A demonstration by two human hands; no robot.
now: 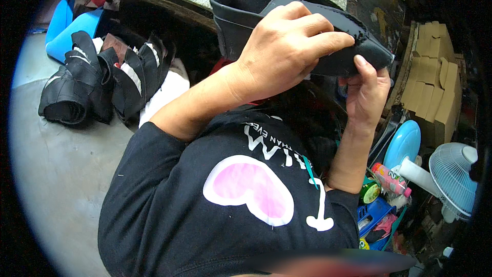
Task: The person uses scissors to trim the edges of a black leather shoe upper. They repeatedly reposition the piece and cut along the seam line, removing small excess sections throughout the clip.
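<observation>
Black shoe raised at the near edge of the far table.
Your left hand clasps its middle, partly hiding it; your right hand pinches its right end. Right: cardboard boxes, fan, blue basket of mixed items. Left: bundled black material. Your shirt bears white lettering.

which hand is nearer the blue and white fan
Right. The right hand grips the black shoe at its right end, above and left of the fan in the picture; the left hand is farther left, across the shoe.
</observation>
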